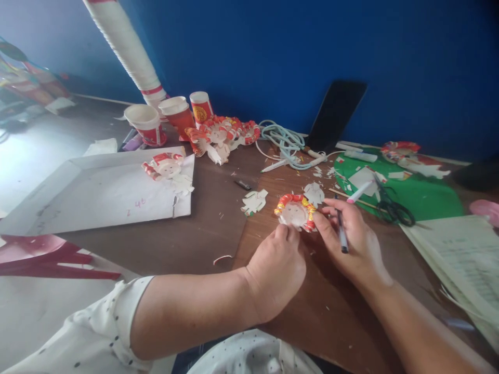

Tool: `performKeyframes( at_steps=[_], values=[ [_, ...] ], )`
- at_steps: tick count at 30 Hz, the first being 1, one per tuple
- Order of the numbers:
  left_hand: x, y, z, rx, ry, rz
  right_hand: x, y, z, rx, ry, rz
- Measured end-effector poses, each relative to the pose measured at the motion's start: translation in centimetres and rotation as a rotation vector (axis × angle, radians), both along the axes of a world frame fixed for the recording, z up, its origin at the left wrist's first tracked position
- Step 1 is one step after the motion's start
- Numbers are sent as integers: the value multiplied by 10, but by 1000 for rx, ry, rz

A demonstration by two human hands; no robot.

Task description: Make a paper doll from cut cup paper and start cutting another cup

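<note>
My left hand point(278, 262) is closed at the lower edge of a paper doll's head point(294, 214), which has a drawn face and curled red and yellow hair; its fingertips are partly hidden. A dark pen point(342, 234) sits in my right hand point(353, 236), whose thumb and forefinger touch the right side of the hair. Just beyond that hand is a pink-and-white marker point(359, 191); whether the fingers touch it I cannot tell. White paper body cutouts lie close by, one behind the head point(314, 193) and another to its left point(254, 202).
Paper cups point(145, 124) and finished-looking paper dolls point(222, 132) stand along the blue wall. A phone point(336, 114) leans there beside a coiled cable point(283, 140). Scissors point(393, 208) rest on a green sheet point(432, 195). At left lies a white board point(97, 202) with a doll on it.
</note>
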State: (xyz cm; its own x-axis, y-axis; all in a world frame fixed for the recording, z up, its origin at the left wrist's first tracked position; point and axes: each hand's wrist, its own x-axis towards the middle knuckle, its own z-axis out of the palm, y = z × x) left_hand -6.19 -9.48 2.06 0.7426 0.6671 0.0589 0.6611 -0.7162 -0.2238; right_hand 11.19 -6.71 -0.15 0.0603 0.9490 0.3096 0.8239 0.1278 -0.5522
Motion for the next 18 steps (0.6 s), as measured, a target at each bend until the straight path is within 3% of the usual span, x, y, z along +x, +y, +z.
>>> performKeyframes(
  at_steps=[3, 10, 18],
  values=[
    [0, -1, 0, 10, -20, 10, -1, 2, 0, -75, -3, -17],
    [1, -4, -2, -16, -67, -27, -1, 8, -2, -98, 50, -89],
    [3, 0, -8, -118, -216, -52, 0, 11, -6, -41, 185, -132]
  ],
)
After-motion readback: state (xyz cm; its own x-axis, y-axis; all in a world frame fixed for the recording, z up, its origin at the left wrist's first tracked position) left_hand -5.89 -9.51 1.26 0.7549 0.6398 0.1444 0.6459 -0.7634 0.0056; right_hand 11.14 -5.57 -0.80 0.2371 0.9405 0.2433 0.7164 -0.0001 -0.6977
